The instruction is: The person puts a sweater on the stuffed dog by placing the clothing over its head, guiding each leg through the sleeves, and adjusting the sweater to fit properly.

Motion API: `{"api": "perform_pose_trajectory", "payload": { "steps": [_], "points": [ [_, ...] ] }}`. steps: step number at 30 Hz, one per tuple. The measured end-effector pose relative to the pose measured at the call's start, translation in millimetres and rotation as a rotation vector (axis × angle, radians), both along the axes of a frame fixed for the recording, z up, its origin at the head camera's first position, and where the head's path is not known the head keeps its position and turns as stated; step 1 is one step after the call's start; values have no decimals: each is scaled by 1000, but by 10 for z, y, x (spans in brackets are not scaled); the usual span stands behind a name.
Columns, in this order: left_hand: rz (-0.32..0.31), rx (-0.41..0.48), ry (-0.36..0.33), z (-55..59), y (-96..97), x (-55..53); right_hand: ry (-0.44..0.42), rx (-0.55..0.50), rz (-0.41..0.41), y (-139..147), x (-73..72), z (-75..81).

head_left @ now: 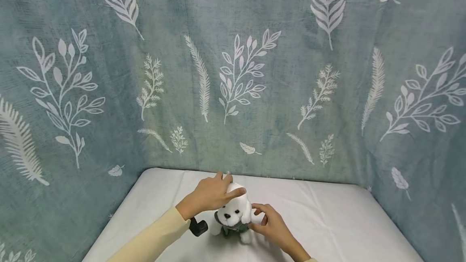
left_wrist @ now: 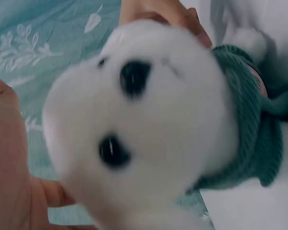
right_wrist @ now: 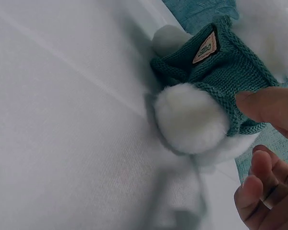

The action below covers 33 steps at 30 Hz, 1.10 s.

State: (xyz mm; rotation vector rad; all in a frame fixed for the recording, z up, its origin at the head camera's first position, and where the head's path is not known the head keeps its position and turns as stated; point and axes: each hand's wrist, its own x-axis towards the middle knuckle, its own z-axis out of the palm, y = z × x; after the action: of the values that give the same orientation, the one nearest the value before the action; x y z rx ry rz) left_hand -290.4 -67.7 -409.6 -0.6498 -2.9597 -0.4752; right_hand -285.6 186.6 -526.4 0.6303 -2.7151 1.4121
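Note:
A white plush dog (head_left: 236, 209) in a green knitted sweater (right_wrist: 225, 76) stands on the white-covered surface, facing the head camera. My left hand (head_left: 210, 193) is at the top of its head, with the thumb stretched across and the fingers spread behind. The left wrist view shows its dark eyes and nose up close, and the left palm (left_wrist: 9, 158) beside the head. At the dog's other side is my right hand (head_left: 274, 226). Its thumb (right_wrist: 266, 105) is at the sweater, while the loosely bent fingers stay apart from it.
The white cloth (head_left: 313, 217) covers a flat surface with rounded far corners. Blue-green curtains (head_left: 269, 144) with white leaf prints hang behind it and on both sides. A black device (head_left: 198, 227) sits by the left wrist.

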Motion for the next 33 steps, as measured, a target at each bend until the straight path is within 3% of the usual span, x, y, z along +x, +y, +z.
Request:
{"api": "perform_pose_trajectory", "payload": {
  "steps": [5, 10, 13, 18, 23, 33],
  "points": [
    [44, -143, 39, 41, 228, 39, -7, -29, -12, -5, 30, -18],
    [56, -182, 6, 3, 292, 60, -29, -24, 9, -2, 39, -18],
    [29, -132, -39, -13, 276, 41, -45, -18, 18, -2, 37, -9],
    [-31, 41, -127, 9, 189, -31, -29, 1, 21, 0, 18, 9],
    [-81, 129, -163, 30, 92, -86, -33, -2, 30, 4, 2, 27],
    [-316, 284, -251, 76, -57, -110, -76, -36, 26, 62, -13, 42]
  ]
}}
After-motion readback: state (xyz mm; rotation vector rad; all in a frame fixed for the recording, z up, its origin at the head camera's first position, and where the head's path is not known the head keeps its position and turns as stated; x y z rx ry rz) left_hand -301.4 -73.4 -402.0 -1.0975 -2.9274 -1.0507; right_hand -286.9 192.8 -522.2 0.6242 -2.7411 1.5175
